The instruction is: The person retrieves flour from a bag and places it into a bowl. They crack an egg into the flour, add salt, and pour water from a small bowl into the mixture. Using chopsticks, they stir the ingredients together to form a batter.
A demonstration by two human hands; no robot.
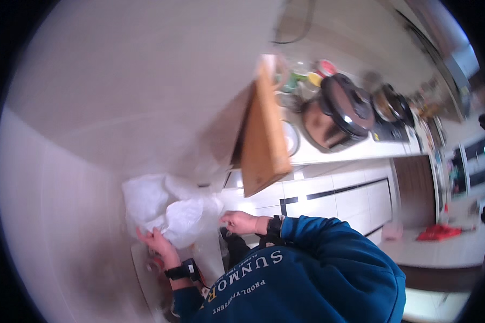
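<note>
A crumpled, translucent white plastic bag (186,220) is spread out in front of me by the wall. My left hand (158,243) pinches its near left edge between thumb and fingers. At the bag's right edge is my right hand (240,222), its fingers curled. Blur hides whether those fingertips hold the film. Both wrists wear black straps with small devices.
To the right, a thick wooden board (264,137) stands on edge at the end of a white counter (347,155). An electric pressure cooker (339,115), jars and a pot (390,103) stand there. Tiled floor (347,194) lies below; a red item (440,232) rests on another surface.
</note>
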